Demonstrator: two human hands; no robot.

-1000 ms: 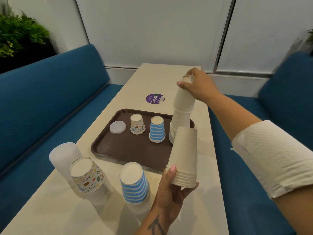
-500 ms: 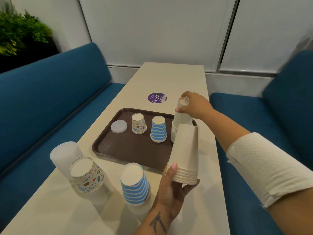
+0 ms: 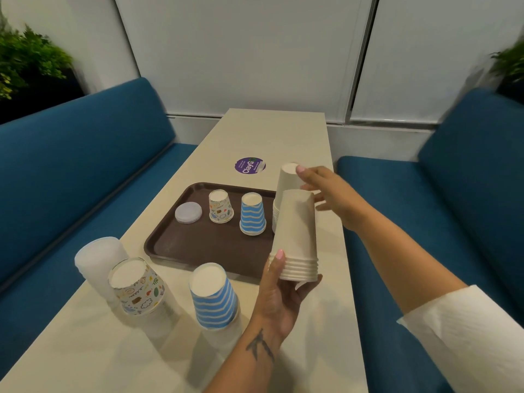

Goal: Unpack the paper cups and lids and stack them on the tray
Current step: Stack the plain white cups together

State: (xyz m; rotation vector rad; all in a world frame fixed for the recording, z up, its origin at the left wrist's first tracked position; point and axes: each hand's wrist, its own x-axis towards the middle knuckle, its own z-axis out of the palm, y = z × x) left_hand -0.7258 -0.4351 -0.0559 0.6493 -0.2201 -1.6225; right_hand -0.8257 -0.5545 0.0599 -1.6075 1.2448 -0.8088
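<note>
A brown tray (image 3: 198, 251) lies on the beige table. On it stand a white lid (image 3: 188, 212), an upside-down patterned cup (image 3: 220, 207), a blue striped cup (image 3: 252, 214) and a stack of plain white cups (image 3: 289, 177) at its right end. My right hand (image 3: 331, 194) is beside that stack's top with fingers spread, one fingertip at the top cup's base. My left hand (image 3: 280, 296) holds a second upside-down stack of plain white cups (image 3: 297, 234) by its rims, above the tray's near right corner.
Near the table's front stand a wrapped sleeve of lids (image 3: 99, 262), wrapped patterned cups (image 3: 136, 287) and wrapped blue striped cups (image 3: 212, 296). A purple sticker (image 3: 250, 165) lies beyond the tray. Blue benches (image 3: 71, 180) flank the table on both sides.
My right hand lowered a white cup onto the tray's stack, then spread its fingers and drew back to the right. My left hand kept its stack still.
</note>
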